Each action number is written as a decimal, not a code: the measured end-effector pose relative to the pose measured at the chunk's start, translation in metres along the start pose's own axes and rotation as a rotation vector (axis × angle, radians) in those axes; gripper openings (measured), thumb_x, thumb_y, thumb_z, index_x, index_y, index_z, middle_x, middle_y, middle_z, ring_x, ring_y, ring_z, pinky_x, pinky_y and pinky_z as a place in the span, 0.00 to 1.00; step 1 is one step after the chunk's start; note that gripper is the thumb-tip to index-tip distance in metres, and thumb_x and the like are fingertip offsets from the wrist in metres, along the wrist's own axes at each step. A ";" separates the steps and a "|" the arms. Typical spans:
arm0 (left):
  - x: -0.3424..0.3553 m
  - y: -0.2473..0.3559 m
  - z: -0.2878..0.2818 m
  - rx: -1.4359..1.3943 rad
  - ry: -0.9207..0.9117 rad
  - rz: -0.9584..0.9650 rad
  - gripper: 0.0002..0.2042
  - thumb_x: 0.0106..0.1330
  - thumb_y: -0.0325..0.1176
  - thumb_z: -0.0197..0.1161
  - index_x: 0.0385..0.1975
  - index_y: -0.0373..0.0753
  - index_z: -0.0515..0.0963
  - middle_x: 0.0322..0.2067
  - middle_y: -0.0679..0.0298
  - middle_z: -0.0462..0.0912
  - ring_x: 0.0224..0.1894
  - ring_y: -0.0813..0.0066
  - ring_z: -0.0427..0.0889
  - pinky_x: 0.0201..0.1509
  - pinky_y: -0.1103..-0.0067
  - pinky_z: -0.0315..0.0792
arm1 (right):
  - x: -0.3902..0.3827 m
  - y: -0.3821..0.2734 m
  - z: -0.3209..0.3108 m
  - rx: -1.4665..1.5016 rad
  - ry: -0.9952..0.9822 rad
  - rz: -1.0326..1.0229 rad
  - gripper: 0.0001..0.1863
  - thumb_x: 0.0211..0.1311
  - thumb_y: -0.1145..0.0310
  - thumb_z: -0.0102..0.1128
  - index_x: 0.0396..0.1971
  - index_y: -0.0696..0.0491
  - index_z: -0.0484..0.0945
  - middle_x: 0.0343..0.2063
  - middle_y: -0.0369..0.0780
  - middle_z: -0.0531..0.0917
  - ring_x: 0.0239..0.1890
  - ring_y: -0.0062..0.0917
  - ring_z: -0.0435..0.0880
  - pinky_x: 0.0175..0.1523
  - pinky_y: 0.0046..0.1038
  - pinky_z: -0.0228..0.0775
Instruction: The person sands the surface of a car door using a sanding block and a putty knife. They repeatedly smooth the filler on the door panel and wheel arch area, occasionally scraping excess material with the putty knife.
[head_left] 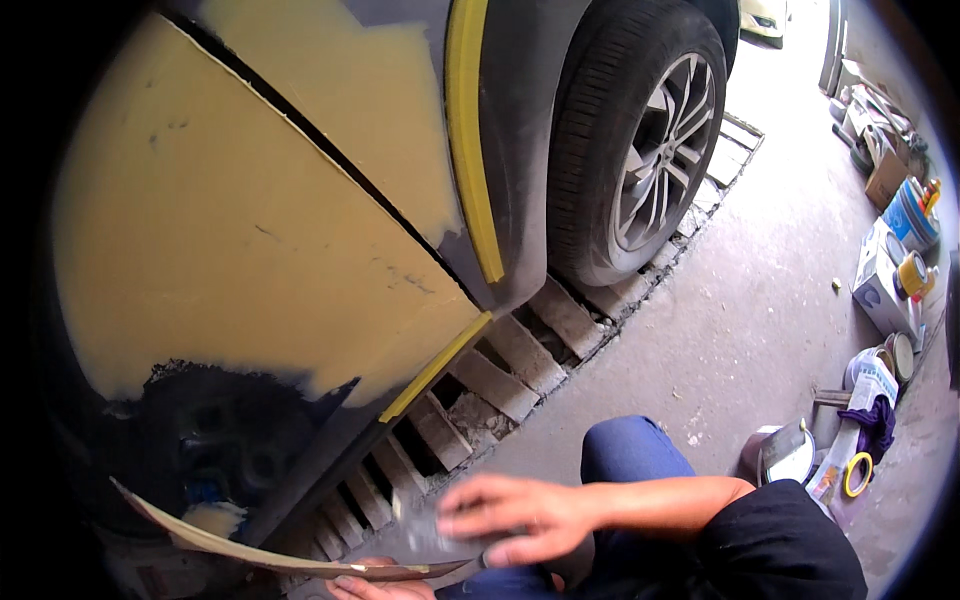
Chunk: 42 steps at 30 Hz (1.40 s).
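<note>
My right hand (525, 515), with curved fingers, is around a blurred grey object (440, 535) that I cannot make out, above the right end of a long, thin, bent board or sheet (230, 545). My left hand (375, 587), partly cut off at the lower edge, grips that sheet from underneath. Above them is a car's side panel (240, 240), coated in pale yellow filler with dark bare patches. Yellow masking tape (468, 140) runs along the wheel arch, with another strip (435, 365) along the panel's lower edge.
The car's wheel (650, 150) stands by a slotted concrete drain cover (510, 365) beside the grey floor (700, 330). My blue-clad knee (625, 450) is below. Along the right wall sit tins (785, 455), a white box (885, 280), a blue bucket (905, 215), a tape roll (857, 474) and a purple cloth (870, 425).
</note>
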<state>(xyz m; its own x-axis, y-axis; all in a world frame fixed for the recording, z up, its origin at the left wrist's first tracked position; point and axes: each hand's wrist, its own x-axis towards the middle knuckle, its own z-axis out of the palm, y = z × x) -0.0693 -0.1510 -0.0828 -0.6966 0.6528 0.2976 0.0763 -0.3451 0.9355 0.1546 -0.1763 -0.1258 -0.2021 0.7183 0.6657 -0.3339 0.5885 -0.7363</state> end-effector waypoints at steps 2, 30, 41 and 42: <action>-0.006 0.003 0.009 0.014 -0.026 0.000 0.21 0.79 0.44 0.49 0.59 0.32 0.68 0.31 0.62 0.74 0.29 0.77 0.75 0.29 0.81 0.69 | -0.014 0.006 0.016 0.167 -0.115 -0.003 0.25 0.67 0.66 0.61 0.62 0.56 0.75 0.64 0.52 0.68 0.65 0.45 0.69 0.69 0.40 0.59; 0.011 0.015 -0.025 0.302 -0.058 0.255 0.21 0.79 0.48 0.47 0.53 0.33 0.71 0.30 0.63 0.70 0.28 0.79 0.71 0.28 0.83 0.66 | 0.090 0.111 0.000 -0.814 0.935 0.331 0.38 0.62 0.65 0.64 0.70 0.55 0.59 0.61 0.60 0.62 0.60 0.57 0.66 0.64 0.48 0.64; 0.026 0.000 -0.031 0.167 -0.076 0.163 0.23 0.78 0.45 0.52 0.57 0.29 0.69 0.37 0.59 0.74 0.36 0.74 0.73 0.37 0.79 0.70 | 0.053 0.080 0.042 -0.420 0.391 0.333 0.36 0.60 0.62 0.63 0.69 0.51 0.64 0.60 0.56 0.65 0.61 0.51 0.69 0.66 0.40 0.65; 0.036 -0.008 -0.040 0.136 -0.122 0.151 0.24 0.78 0.45 0.52 0.58 0.28 0.69 0.40 0.57 0.75 0.38 0.73 0.75 0.39 0.78 0.71 | 0.046 0.068 0.039 -0.299 0.309 0.226 0.35 0.60 0.62 0.63 0.69 0.51 0.66 0.60 0.54 0.66 0.62 0.48 0.69 0.66 0.39 0.64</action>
<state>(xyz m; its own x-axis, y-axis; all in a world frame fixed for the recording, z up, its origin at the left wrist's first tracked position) -0.1237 -0.1520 -0.0872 -0.5797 0.6800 0.4489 0.2740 -0.3561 0.8934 0.0869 -0.1178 -0.1402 0.0587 0.8905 0.4512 -0.0245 0.4531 -0.8911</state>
